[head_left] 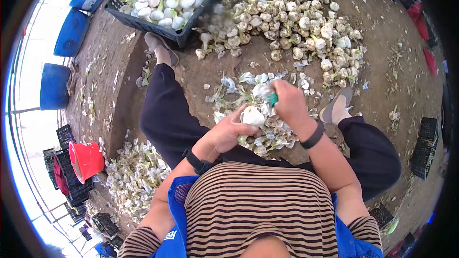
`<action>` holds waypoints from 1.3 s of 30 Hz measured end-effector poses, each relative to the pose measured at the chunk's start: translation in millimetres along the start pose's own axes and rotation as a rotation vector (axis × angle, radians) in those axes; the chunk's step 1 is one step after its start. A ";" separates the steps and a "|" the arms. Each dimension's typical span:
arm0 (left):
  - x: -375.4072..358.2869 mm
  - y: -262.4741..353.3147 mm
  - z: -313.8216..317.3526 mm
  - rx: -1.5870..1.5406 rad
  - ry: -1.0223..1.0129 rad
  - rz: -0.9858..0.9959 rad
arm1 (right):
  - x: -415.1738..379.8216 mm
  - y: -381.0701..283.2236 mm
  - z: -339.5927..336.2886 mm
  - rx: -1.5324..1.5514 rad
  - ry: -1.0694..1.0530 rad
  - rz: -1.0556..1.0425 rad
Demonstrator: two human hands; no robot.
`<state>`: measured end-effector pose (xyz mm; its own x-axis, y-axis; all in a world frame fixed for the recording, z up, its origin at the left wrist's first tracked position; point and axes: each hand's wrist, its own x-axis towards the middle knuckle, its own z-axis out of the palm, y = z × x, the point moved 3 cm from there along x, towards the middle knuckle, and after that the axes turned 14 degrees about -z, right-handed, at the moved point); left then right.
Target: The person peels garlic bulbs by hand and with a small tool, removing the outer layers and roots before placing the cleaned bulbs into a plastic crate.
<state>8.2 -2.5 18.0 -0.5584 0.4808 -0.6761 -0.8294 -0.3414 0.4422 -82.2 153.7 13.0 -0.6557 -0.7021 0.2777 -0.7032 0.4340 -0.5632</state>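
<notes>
My left hand (227, 131) is closed around a peeled white garlic bulb (252, 116), its pale green stem poking out below the fingers. Just up and to the right, my right hand (290, 101) grips a green-handled tool (272, 99); its far end is smeared by motion, so I cannot tell its exact kind. Loose garlic skins (275, 136) lie on the ground under both hands. Beyond them spreads a big heap of unpeeled garlic bulbs (287, 19). A black crate (179, 38) at the upper left is filled with clean white garlic bulbs (165, 0).
A second pile of skins (136, 177) lies by my left leg, near a red bucket (86, 161). Blue barrels (55, 86) line the left side. Black crates (423, 148) stand at the right, with others at the top and lower left. My feet flank the skins.
</notes>
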 end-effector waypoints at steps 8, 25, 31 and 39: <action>4.0 14.2 -9.8 0.819 0.681 0.251 | -5.7 -23.0 -4.3 0.425 0.112 0.088; -1.1 18.5 1.6 0.634 0.412 0.347 | -15.5 3.7 -1.5 0.474 0.144 0.258; 15.7 7.8 -11.4 -0.091 -0.033 0.220 | -3.3 -0.7 -3.5 0.485 0.264 0.115; 24.4 19.4 -9.3 -0.212 0.050 0.064 | 7.7 -2.6 7.3 0.391 0.237 0.010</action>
<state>-21.4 -4.9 4.7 -0.6039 0.4133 -0.6815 -0.7667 -0.5348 0.3551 -83.4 143.0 10.9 -0.7386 -0.5309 0.4154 -0.5696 0.1620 -0.8058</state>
